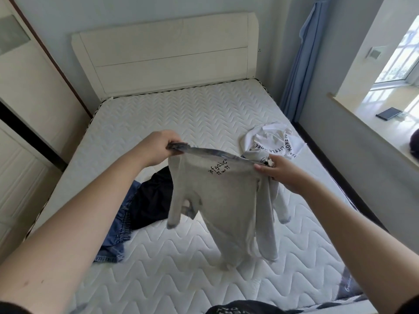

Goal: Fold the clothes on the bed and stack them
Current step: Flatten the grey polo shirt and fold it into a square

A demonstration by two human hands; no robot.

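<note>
A light grey long-sleeved top (226,200) with small black lettering hangs in the air over the bed (181,114). My left hand (156,148) grips its upper left edge and my right hand (278,172) pinches its upper right edge, so the top edge is stretched between them. Its sleeves dangle down and the hem almost reaches the mattress. A crumpled white shirt (269,141) with black print lies behind my right hand. A dark navy garment (152,198) and blue jeans (120,225) lie in a heap under my left forearm.
The white quilted mattress runs to a cream headboard (167,55). A wardrobe (27,91) stands on the left. On the right are a blue curtain (299,64) and a window sill (371,123) with a dark flat device (388,113).
</note>
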